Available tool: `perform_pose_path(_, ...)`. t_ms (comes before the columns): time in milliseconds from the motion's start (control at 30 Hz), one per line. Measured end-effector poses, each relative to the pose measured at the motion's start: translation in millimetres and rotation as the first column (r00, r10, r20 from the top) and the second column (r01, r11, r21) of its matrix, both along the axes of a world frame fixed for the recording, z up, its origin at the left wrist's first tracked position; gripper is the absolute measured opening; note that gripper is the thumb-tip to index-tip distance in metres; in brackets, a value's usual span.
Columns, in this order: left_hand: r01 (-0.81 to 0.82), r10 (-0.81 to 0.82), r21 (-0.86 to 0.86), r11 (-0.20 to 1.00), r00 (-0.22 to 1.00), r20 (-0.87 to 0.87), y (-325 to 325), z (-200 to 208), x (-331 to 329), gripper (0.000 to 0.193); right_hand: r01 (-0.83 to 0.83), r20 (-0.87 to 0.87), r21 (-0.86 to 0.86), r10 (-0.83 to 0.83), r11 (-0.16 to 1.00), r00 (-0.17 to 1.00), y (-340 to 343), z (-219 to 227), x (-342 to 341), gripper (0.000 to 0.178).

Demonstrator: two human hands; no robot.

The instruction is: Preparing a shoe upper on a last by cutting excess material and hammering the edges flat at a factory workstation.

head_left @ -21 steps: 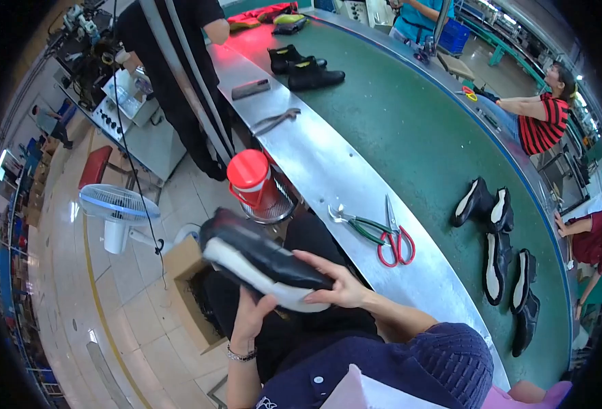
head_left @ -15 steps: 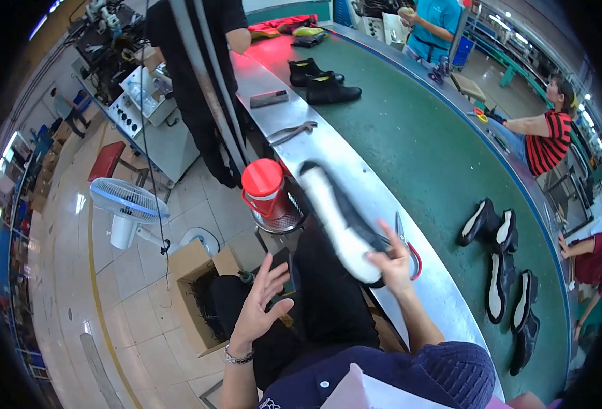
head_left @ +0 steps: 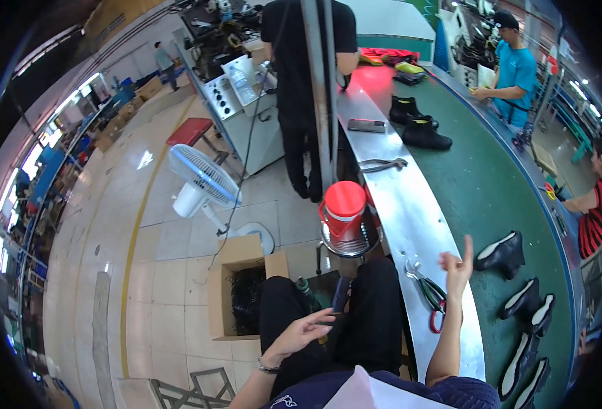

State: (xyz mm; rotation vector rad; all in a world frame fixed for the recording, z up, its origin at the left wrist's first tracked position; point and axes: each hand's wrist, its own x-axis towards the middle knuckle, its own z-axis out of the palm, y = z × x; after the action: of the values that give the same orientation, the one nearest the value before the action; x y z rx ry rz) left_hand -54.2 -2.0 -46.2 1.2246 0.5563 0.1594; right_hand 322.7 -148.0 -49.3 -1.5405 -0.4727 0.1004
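My right hand (head_left: 456, 271) is over the metal ledge (head_left: 410, 211) with its index finger stretched out and nothing in it. Just beyond it, a black shoe upper (head_left: 500, 255) with a white underside lies on the green belt (head_left: 475, 184). Below that hand on the ledge are a green-handled tool (head_left: 429, 292) and red-handled scissors (head_left: 437, 320), partly overlapping. Over my lap, my left hand (head_left: 303, 334) is open and empty, fingers extended. Its fingertips are close to a dark flat object (head_left: 342, 294) between my knees; I cannot tell whether they touch.
More black shoe parts (head_left: 519, 361) lie on the belt at the right, and ankle boots (head_left: 427, 134) farther off. The ledge also carries pincers (head_left: 383, 165) and a phone (head_left: 367, 125). A red-lidded jug (head_left: 345, 204), cardboard box (head_left: 220, 307) and fan (head_left: 202, 180) stand nearby. Several people are around.
My right hand has let go of the black shoe upper, which now lies on the belt. My left hand has lowered toward my lap. The view has swung left.
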Motion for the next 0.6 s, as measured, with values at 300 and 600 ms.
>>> perform_pose_path(300, -0.131, 0.034, -0.408, 0.904, 0.971, -0.235, -14, -135, 38, 0.037, -0.662, -0.238, -0.072, 0.631, 0.746, 0.738, 103, -54, -182, 0.048)
perform_pose_path(600, -0.288, 0.273, 0.020, 0.957, 0.879, -0.392, -25, -181, 42, 0.028, -0.674, -0.247, -0.489, 0.654, 0.553, 0.715, 104, -145, -227, 0.033)
